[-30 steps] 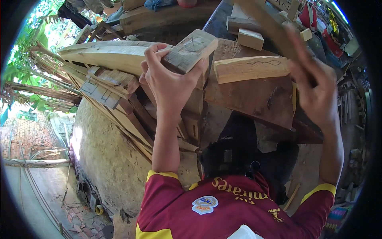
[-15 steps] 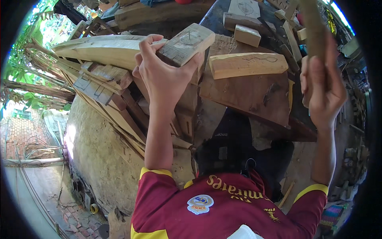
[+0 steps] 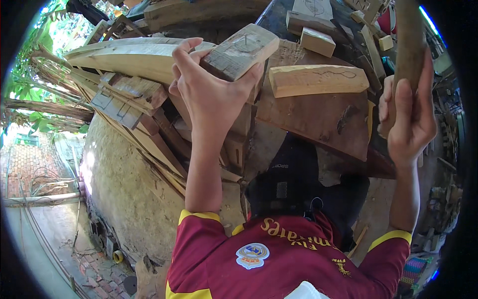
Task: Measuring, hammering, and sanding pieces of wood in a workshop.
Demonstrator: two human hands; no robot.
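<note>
My left hand (image 3: 211, 94) grips a weathered grey wooden block (image 3: 242, 51), thumb on its near right side and fingers at its left end. A nail (image 3: 245, 39) stands up from the block's top face. Raised at the right, my right hand (image 3: 409, 117) is closed round a thick wooden handle (image 3: 411, 47); its upper end runs out of view, so I cannot tell what it carries. Between my hands a pale carved wood piece (image 3: 318, 81) with a pencilled outline lies on a brown board (image 3: 313, 119).
Behind the carved piece sit a small wood block (image 3: 317, 42) and a sheet with a drawing (image 3: 312, 8). Long pale timber (image 3: 124, 60) and stacked offcuts (image 3: 129, 94) are at left, above a rounded earthen surface (image 3: 124, 184). Wood scraps line the right.
My left hand and the nailed block have shifted slightly right and up. The right hand's handle stands a little farther right and shows less blur.
</note>
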